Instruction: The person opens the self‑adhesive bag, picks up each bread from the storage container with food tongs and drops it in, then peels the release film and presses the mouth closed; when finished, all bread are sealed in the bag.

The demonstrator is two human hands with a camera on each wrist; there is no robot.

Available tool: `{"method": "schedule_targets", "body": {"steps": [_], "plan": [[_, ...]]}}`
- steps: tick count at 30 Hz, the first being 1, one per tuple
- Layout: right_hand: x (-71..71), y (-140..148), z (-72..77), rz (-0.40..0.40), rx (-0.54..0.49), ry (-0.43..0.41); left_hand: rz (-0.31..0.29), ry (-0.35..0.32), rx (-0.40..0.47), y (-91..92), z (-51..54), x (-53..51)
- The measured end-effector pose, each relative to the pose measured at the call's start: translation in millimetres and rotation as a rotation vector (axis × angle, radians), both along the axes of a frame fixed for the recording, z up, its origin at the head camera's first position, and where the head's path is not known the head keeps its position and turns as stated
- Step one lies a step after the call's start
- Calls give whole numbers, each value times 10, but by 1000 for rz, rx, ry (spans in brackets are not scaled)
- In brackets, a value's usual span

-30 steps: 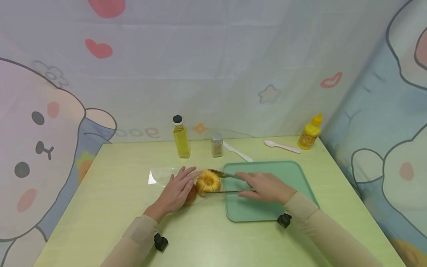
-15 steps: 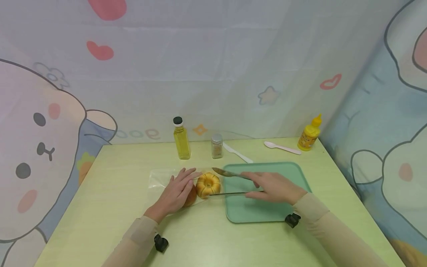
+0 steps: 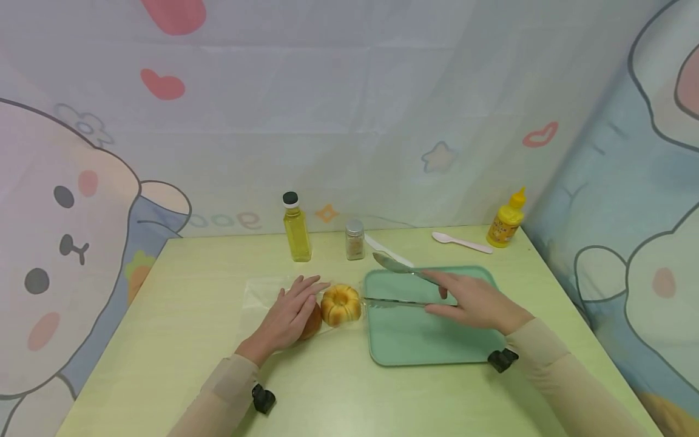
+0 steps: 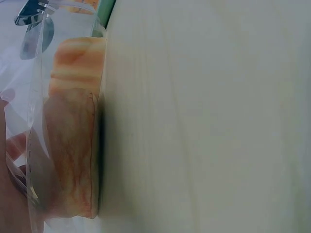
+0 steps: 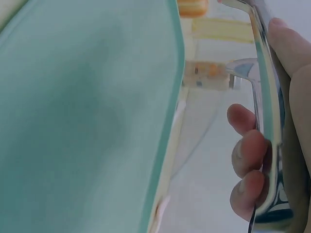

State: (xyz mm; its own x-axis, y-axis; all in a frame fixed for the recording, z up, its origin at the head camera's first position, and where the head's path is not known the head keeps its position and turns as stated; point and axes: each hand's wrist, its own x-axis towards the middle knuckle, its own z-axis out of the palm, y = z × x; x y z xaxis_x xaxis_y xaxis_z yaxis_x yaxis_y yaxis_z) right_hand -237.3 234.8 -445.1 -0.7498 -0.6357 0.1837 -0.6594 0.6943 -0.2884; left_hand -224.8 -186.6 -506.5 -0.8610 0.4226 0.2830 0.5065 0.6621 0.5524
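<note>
My left hand (image 3: pixel 289 312) lies with extended fingers over a clear plastic bag (image 3: pixel 259 291) and a brown bread roll (image 3: pixel 311 321), which it partly covers. In the left wrist view the roll (image 4: pixel 73 155) shows through the plastic. Against it sits a golden ridged bun (image 3: pixel 341 304), round with a dimple on top. My right hand (image 3: pixel 472 300) grips metal tongs (image 3: pixel 395 264) above the tray, their arms spread and nothing between them. Curled fingers (image 5: pixel 250 153) wrap the tongs' handle in the right wrist view. The tongs' tips are apart from the bun, to its right.
A green tray (image 3: pixel 420 346) lies right of the bun. Along the back stand an oil bottle (image 3: pixel 297 233), a spice jar (image 3: pixel 355 241) and a yellow squeeze bottle (image 3: pixel 506 221). A white plastic knife (image 3: pixel 384 249) and a pale spoon (image 3: pixel 461 241) lie between them.
The tongs, at first around the bun, have moved right and away from it with my right hand. The bun stays beside the roll. My left hand has not moved.
</note>
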Motion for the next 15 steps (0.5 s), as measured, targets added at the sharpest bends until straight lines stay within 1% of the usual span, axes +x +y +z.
{"method": "schedule_targets", "body": {"steps": [3, 9, 15], "plan": [[12, 107, 9, -31, -16, 11, -1, -9, 0, -2, -2, -1], [56, 345, -7, -143, -10, -13, -4, -23, 13, -5, -9, -15], [126, 554, -42, -240, -23, -4, -3, -26, 17, -12, -23, -22]]}}
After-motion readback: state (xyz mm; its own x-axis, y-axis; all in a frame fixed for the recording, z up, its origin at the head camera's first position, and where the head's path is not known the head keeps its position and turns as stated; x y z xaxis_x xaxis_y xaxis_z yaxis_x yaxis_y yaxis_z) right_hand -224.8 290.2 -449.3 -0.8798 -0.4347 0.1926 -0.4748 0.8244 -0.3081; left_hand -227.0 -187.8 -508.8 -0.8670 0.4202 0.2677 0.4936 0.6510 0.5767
